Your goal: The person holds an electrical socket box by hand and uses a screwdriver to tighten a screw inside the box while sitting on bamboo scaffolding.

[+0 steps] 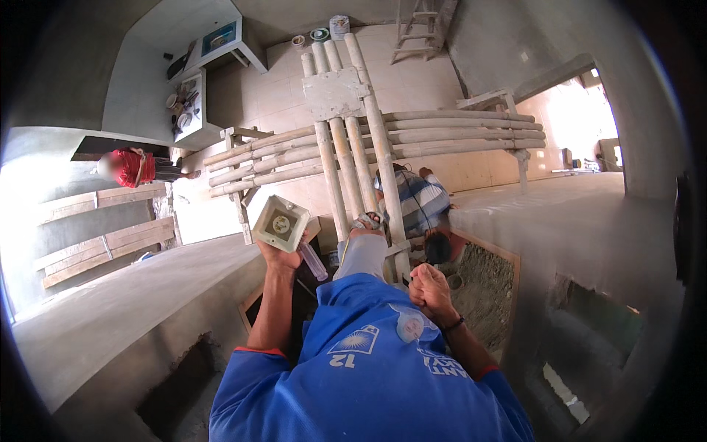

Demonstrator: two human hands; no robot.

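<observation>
Raised in my left hand (278, 258) is a square, pale, open-faced box (301, 221) with a round, cream lamp-holder-like fitting (280, 224) fixed inside. The same hand also grips a clear, purplish screwdriver-like handle (314, 262), which sticks out below the box. My right hand (431, 289) is near my chest, its fingers pinched together. A small dark bit shows at those fingertips, too small to name. My foot (368, 220) rests on bamboo poles (340, 177).
Bamboo poles (471, 136) cross the scaffold on wooden supports, with a flat, plaster-spattered board (333, 94) on top. Below, a person in a striped shirt (420, 199) is close to the poles. Another in red (136, 168) is at left. A wooden ladder (414, 35) stands farther off.
</observation>
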